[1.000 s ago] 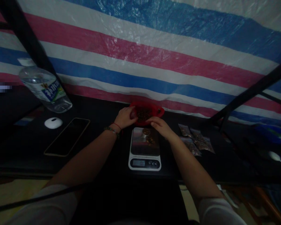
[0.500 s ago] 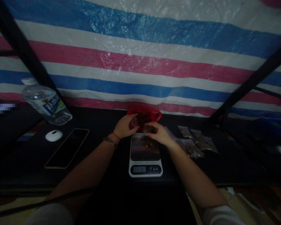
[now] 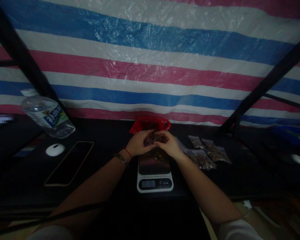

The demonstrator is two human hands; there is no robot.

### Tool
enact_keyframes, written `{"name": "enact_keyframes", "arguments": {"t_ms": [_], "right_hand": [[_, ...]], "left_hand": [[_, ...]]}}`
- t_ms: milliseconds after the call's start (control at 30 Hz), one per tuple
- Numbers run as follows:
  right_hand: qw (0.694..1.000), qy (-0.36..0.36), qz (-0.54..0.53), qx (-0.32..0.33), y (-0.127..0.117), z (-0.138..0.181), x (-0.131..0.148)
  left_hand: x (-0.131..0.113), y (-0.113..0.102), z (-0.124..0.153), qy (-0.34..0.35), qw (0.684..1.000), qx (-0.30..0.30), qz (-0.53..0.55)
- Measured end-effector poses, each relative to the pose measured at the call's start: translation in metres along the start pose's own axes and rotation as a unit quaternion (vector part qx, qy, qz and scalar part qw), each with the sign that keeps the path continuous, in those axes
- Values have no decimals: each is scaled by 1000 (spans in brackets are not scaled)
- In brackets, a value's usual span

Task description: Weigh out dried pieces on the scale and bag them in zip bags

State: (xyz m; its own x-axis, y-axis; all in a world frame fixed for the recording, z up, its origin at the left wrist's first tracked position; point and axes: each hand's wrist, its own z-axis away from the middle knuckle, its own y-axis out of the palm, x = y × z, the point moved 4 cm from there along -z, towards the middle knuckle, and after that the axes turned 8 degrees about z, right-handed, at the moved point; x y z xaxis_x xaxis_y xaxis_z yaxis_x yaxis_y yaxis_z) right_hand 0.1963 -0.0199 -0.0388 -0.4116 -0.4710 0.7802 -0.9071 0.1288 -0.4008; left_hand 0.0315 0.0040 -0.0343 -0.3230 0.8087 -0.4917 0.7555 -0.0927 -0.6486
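My left hand [image 3: 138, 142], with a beaded bracelet and red string at the wrist, curls around a small clear, rounded plastic thing [image 3: 149, 140] whose exact kind is hard to make out. Facing it, my right hand [image 3: 170, 144] grips a clear plastic packet of brown dried bits [image 3: 160, 137]. The two things meet between my fingers, over the back of a white kitchen scale [image 3: 155, 187]. Some yellowish-brown bits [image 3: 159, 156] lie on the scale's dark plate. Just behind my hands sits a red plastic basket [image 3: 138, 125] holding more brown bits.
Several small zip bags of brown bits [image 3: 202, 159] lie right of the scale. Leftward are a phone [image 3: 69, 163], a white rounded device [image 3: 55, 150] and a clear bottle [image 3: 48, 115]. Black metal posts [image 3: 255, 90] and a striped tarp [image 3: 150, 76] stand behind the black table.
My left hand has moved right, away from the basket, bringing its clear plastic thing against what my right hand holds. The view has tilted slightly, and the scale's readout looks different.
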Motion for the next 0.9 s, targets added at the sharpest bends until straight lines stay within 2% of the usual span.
{"name": "enact_keyframes", "arguments": {"t_ms": [100, 167, 400, 600, 767, 900], "right_hand": [[996, -62, 63, -2, -6, -1, 11], [993, -79, 86, 0, -8, 0, 16], [997, -67, 44, 0, -6, 3, 17], [997, -79, 16, 10, -3, 6, 20], [998, -57, -4, -17, 0, 7, 13], [998, -60, -24, -17, 1, 6, 10]], "left_hand": [[-1, 3, 0, 4, 1000, -6, 23], [-1, 4, 0, 6, 999, -16, 40], [-9, 4, -2, 4, 994, -56, 95], [-10, 3, -2, 1, 992, -75, 105], [-8, 3, -1, -3, 991, -81, 110], [-6, 0, 1, -6, 988, -116, 101]]}}
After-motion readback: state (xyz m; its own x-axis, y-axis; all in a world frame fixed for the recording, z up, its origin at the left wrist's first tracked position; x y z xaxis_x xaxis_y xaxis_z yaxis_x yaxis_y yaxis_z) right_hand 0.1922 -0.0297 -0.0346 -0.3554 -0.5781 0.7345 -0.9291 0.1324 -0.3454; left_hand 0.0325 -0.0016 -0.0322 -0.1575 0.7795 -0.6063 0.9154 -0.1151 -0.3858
